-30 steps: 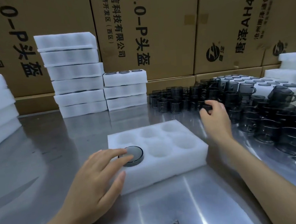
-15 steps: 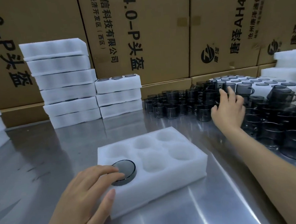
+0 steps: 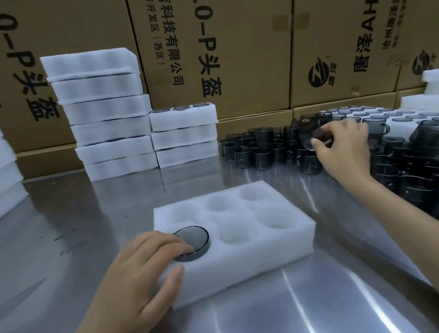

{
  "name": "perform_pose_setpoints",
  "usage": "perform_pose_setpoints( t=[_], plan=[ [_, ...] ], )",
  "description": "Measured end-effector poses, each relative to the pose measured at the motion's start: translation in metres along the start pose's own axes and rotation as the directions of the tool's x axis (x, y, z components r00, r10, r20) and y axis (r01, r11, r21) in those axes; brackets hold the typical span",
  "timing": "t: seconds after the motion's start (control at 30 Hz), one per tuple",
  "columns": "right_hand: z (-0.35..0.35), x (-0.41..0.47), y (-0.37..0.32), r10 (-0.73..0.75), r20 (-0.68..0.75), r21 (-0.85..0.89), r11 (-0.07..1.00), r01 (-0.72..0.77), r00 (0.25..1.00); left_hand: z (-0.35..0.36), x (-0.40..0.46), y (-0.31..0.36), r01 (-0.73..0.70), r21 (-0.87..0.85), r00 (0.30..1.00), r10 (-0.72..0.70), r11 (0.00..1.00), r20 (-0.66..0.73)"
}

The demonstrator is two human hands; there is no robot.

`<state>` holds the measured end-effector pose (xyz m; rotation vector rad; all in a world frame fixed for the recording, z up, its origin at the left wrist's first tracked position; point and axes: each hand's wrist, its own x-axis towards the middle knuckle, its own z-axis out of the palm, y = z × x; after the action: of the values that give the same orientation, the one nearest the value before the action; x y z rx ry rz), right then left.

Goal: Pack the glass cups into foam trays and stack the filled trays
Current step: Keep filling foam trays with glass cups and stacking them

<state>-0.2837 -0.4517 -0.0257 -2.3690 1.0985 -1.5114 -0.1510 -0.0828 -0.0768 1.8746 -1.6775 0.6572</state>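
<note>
While one cup (image 3: 192,242) already sits in the near-left pocket of the foam tray (image 3: 248,257) at frame centre, the other five pockets show bare foam. Judgement: this tray is early in filling.

Done so far: two stacks of trays (image 3: 106,115) stand at upper left against the cardboard boxes (image 3: 228,44); the shorter stack (image 3: 184,132) shows cup rims in its top tray, so it looks filled. Contents of the taller stack cannot be told.

Left: a large crowd of loose dark glass cups (image 3: 262,148) on the steel table (image 3: 85,233), centre right to right edge.

Left hand (image 3: 132,279): fingers fairly straight, tips resting on the seated cup's top, thumb against the tray's near wall. Nothing grasped; it appears to steady cup and tray.

Right hand (image 3: 345,148): fingers curled, pinching a raised cup (image 3: 314,130) above the crowd, right of centre. The cup is blurred, so its tilt is uncertain.
</note>
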Motion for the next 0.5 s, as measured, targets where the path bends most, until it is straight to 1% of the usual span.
perform_pose_setpoints(
  t=[0.07, 0.1, 0.17, 0.2, 0.23, 0.3, 0.37, 0.43, 0.5],
  plan=[
    [-0.008, -0.014, -0.026, -0.042, 0.019, 0.235, 0.971, 0.036, 0.999, 0.001, 0.002, 0.0, 0.001, 0.011, 1.0, -0.001, 1.0, 0.006],
    [-0.013, -0.021, -0.04, -0.059, 0.06, 0.345, 0.938, 0.035, 0.996, 0.001, 0.002, 0.0, 0.006, 0.014, 1.0, -0.006, 1.0, 0.009],
    [-0.023, -0.037, -0.069, -0.083, 0.175, 0.563, 0.826, -0.03, 0.981, 0.001, 0.004, 0.001, 0.014, 0.016, 1.0, -0.014, 1.0, 0.008],
    [-0.027, -0.046, -0.083, -0.098, 0.23, 0.638, 0.766, -0.074, 0.968, 0.001, 0.004, 0.001, 0.017, 0.02, 1.0, -0.017, 1.0, -0.004],
    [-0.031, -0.055, -0.094, -0.127, 0.268, 0.668, 0.738, -0.089, 0.955, 0.001, 0.005, 0.002, 0.021, 0.026, 1.0, -0.02, 0.999, -0.025],
    [-0.033, -0.074, -0.112, -0.217, 0.342, 0.634, 0.772, -0.054, 0.914, 0.002, 0.007, 0.004, 0.042, 0.02, 0.996, -0.04, 0.999, -0.079],
    [-0.032, -0.091, -0.12, -0.338, 0.389, 0.552, 0.831, 0.078, 0.857, 0.004, 0.009, 0.006, 0.097, -0.042, 0.986, -0.102, 0.994, -0.131],
    [-0.029, -0.102, -0.124, -0.434, 0.398, 0.491, 0.845, 0.211, 0.808, 0.006, 0.012, 0.008, 0.162, -0.107, 0.969, -0.178, 0.981, -0.169],
    [-0.028, -0.106, -0.124, -0.471, 0.422, 0.473, 0.843, 0.255, 0.775, 0.008, 0.013, 0.009, 0.177, -0.105, 0.964, -0.194, 0.979, -0.18]
  ],
)
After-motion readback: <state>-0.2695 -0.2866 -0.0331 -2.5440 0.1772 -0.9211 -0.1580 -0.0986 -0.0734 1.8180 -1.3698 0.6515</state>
